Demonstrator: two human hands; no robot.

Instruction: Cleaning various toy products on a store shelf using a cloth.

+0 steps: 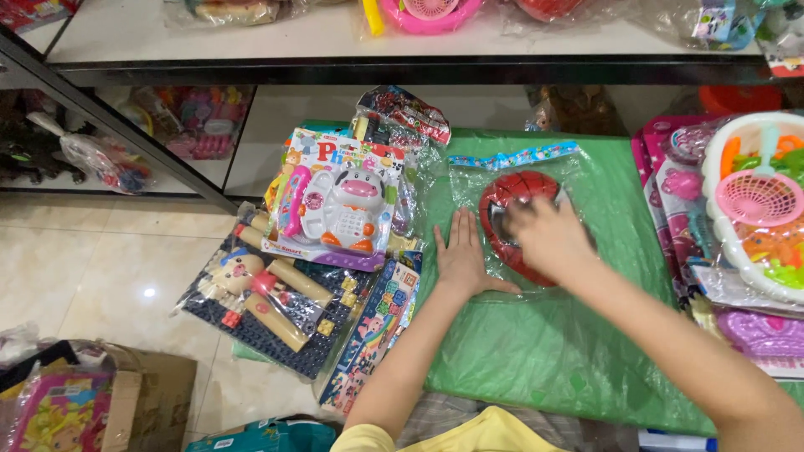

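One clear bag [469, 180], red mask [507, 201] inside

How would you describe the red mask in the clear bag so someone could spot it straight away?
Find the green plastic sheet spread in the middle. Near its far end lies a clear bag, with the left hand flat on it and the right hand over it. Inside is the red mask, round with black web lines, unlike the boxed toys beside it.
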